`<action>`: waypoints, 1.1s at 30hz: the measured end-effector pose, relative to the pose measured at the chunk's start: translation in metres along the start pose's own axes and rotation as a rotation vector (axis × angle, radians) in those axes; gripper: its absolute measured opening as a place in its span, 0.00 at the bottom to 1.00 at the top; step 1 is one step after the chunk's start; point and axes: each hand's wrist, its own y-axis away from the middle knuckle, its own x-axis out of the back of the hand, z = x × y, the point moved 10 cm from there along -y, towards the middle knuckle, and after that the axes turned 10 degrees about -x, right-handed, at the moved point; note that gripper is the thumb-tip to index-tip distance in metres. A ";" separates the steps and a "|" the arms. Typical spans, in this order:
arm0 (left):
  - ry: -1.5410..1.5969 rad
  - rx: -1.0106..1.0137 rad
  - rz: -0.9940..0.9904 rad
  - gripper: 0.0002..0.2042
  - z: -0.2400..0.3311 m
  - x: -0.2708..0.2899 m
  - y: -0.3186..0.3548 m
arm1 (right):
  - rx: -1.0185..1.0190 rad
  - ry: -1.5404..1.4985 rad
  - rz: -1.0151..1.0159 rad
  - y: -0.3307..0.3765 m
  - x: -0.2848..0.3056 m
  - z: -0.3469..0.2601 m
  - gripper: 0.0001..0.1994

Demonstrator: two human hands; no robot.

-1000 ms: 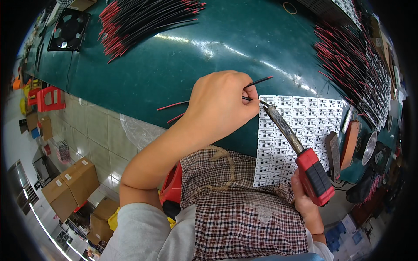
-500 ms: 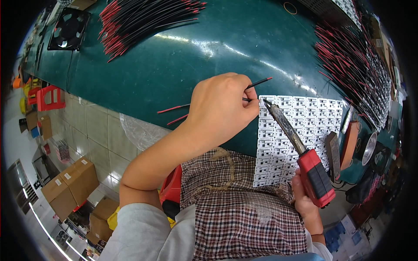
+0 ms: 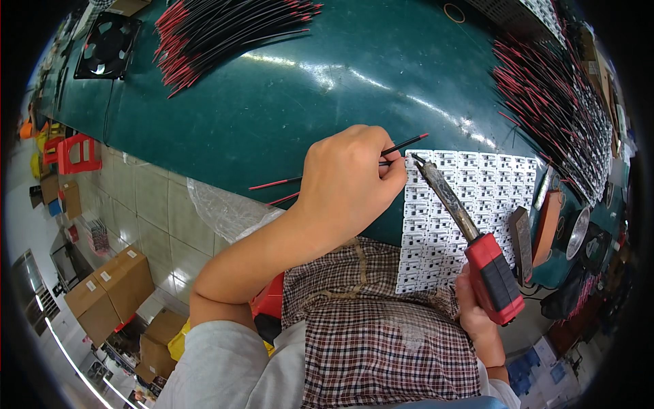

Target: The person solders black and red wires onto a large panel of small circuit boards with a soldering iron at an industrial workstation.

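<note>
My left hand (image 3: 347,180) is closed in a pinch on thin black wires (image 3: 407,144) with red ends. Two of their tails stick out behind the hand to the left, and one end points up to the right. Beside the fingertips is the top left corner of a white panel of small circuit boards (image 3: 469,198). My right hand (image 3: 480,324) grips a soldering iron (image 3: 490,276) with a red and black handle. Its dark tip rests at or just above that corner, close to the pinched wires; actual contact cannot be made out.
A bundle of black and red wires (image 3: 225,34) lies at the far left of the green table (image 3: 266,112). More wires (image 3: 545,102) are heaped at the right. A small black fan (image 3: 107,45), an orange block (image 3: 547,228) and a round metal dish (image 3: 578,232) stand around.
My left hand has shifted slightly down with the wires, whose tails have moved down and right. The soldering iron and the panel have stayed almost still.
</note>
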 end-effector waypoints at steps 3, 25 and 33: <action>-0.022 0.002 0.003 0.05 0.001 0.000 0.001 | -0.062 -0.057 0.008 0.003 0.003 0.010 0.11; -0.078 -0.134 0.034 0.02 0.028 0.023 -0.004 | -0.241 0.041 -0.041 0.028 0.015 0.034 0.12; -0.040 -0.086 -0.026 0.05 0.016 0.001 0.010 | -0.004 0.035 -0.036 0.006 0.005 -0.007 0.11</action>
